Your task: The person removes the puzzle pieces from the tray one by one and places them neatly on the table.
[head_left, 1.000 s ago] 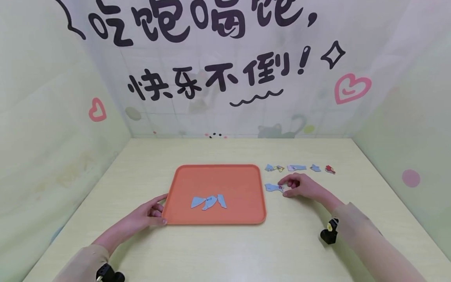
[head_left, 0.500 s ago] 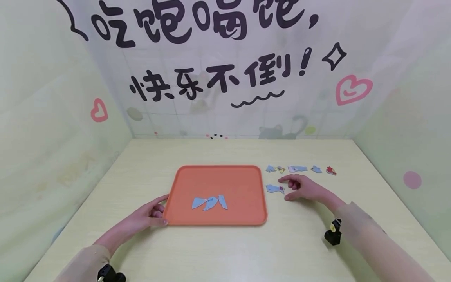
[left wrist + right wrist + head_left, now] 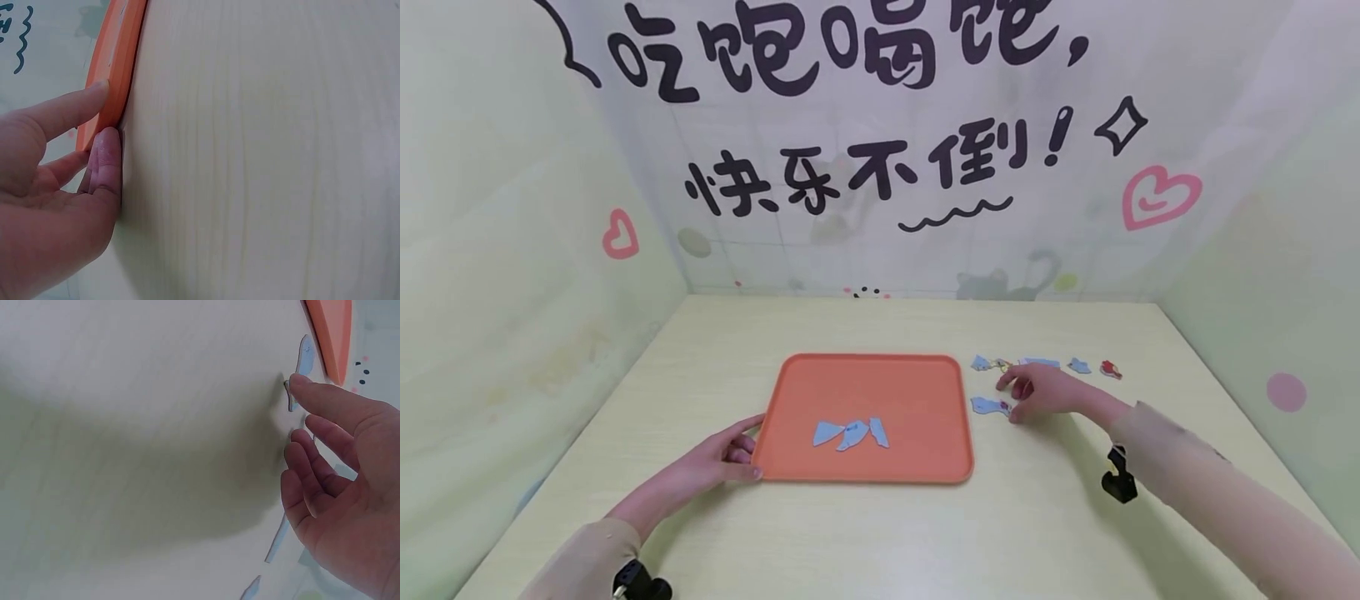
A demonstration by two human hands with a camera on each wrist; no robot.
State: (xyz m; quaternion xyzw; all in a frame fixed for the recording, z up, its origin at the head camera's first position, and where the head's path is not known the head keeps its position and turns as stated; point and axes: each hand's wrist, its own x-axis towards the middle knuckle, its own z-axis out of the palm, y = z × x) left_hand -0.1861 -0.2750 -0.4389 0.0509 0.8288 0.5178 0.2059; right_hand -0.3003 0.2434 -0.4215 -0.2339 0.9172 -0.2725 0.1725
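Observation:
My left hand (image 3: 730, 454) holds the orange tray (image 3: 917, 454) at its near left corner. In the left wrist view the thumb lies on the tray's rim while the other fingers are against its side. Three blue puzzle pieces (image 3: 853, 434) lie in a row on the tray. Right of the tray, my right hand (image 3: 1048, 389) hovers by a blue puzzle piece (image 3: 988, 406) with a dark red mark. In the right wrist view the thumb is at that piece's end, contact uncertain; the other fingers bend loosely, apart from the thumb.
Behind the right hand runs a row of more pieces: a blue one (image 3: 981, 363) beside a yellow-patterned one, a long blue one (image 3: 1042, 362) partly hidden by the hand, a small blue one (image 3: 1079, 366) and a red one (image 3: 1111, 369). Cloth walls enclose the wooden table (image 3: 865, 542).
The right hand's fingers spread off the marked blue piece, then came back toward it, now covering part of the back row. The left hand stays on the tray. The head view shifted slightly.

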